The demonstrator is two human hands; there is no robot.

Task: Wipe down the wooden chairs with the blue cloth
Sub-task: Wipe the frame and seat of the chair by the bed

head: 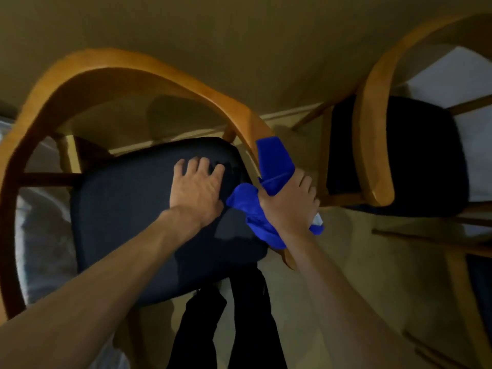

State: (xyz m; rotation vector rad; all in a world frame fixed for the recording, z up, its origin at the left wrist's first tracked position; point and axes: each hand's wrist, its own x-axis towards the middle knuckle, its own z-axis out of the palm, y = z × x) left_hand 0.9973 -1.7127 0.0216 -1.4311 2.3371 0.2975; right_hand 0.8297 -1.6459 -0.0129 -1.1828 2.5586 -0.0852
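Observation:
A wooden chair [111,67] with a curved light-wood back and arm rail and a dark blue padded seat [133,209] stands right below me. My left hand [197,190] presses flat on the seat near its far right corner, fingers spread. My right hand [290,203] grips the blue cloth [274,163], which is wrapped around the right arm of the rail near its front end. Part of the cloth bunches out on both sides of the hand.
A second wooden chair [372,129] with a dark seat stands close on the right, its arm a short gap from my right hand. A beige wall and skirting board run behind both. My dark-trousered legs [226,328] stand at the seat's front. Pale fabric lies at left.

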